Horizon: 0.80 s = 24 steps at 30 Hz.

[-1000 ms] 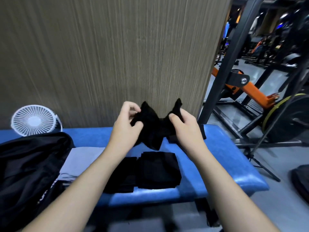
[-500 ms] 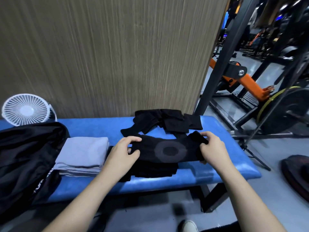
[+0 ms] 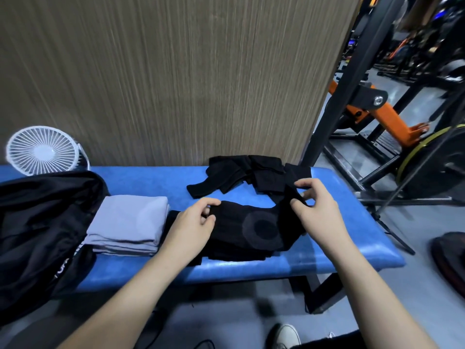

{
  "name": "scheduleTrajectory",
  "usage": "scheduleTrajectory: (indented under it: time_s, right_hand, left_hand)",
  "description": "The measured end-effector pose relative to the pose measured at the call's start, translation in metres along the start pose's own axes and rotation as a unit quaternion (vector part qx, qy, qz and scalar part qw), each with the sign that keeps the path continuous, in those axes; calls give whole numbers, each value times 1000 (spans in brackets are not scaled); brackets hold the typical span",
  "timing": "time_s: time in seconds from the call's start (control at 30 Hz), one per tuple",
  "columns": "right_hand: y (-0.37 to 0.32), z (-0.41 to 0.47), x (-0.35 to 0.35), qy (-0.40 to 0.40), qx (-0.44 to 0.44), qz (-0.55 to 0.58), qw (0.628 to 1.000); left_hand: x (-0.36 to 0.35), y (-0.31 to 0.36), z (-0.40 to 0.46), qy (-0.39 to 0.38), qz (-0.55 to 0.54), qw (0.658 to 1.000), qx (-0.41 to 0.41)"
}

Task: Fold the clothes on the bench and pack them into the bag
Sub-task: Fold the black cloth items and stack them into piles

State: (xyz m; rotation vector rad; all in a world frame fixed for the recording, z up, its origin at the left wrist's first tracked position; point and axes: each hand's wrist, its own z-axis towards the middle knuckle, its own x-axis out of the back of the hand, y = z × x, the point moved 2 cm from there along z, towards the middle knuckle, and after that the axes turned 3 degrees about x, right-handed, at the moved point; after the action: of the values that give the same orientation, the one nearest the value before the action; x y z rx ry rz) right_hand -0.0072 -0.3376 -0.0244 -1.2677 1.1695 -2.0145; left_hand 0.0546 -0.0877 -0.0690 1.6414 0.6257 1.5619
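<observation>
1. Head view, surface: a blue padded surface [image 3: 339, 253] is seen against a wood-grain wall [image 3: 176, 71]; gym equipment [image 3: 392, 117] is seen to the right of it.
2. Head view, worked garment: a black garment with a grey ring patch [image 3: 261, 229] is laid near the front edge of the surface, on top of a folded black piece [image 3: 239, 255].
3. Head view, left hand [image 3: 193, 222]: its fingers are closed on the left edge of the black garment, pinching the cloth.
4. Head view, right hand [image 3: 319, 210]: its fingers are closed on the garment's right end, which is lifted slightly off the surface.
5. Head view, other clothes: a loose heap of black clothes [image 3: 251, 172] is lying at the back of the surface, near the wall; a folded grey stack [image 3: 130, 220] is set just left of the left hand.
6. Head view, bag: a black bag [image 3: 42, 227] is seen at the left end of the surface, beside the grey stack; a white fan [image 3: 41, 149] is standing behind it.
</observation>
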Motion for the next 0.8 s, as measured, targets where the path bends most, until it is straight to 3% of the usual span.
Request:
scheduleTrajectory:
  time_s: [0.43, 0.6, 0.8]
  right_hand:
    - [-38, -18, -93, -103, 107, -43, 988]
    - [-35, -23, -110, -178, 70, -93, 977]
    - [-31, -21, -99, -212, 24, -20, 977]
  left_hand:
    - [-4, -2, 3, -10, -41, 999, 19]
    - [-1, -3, 1, -9, -71, 997, 34]
    - [-4, -6, 2, -19, -92, 994, 60]
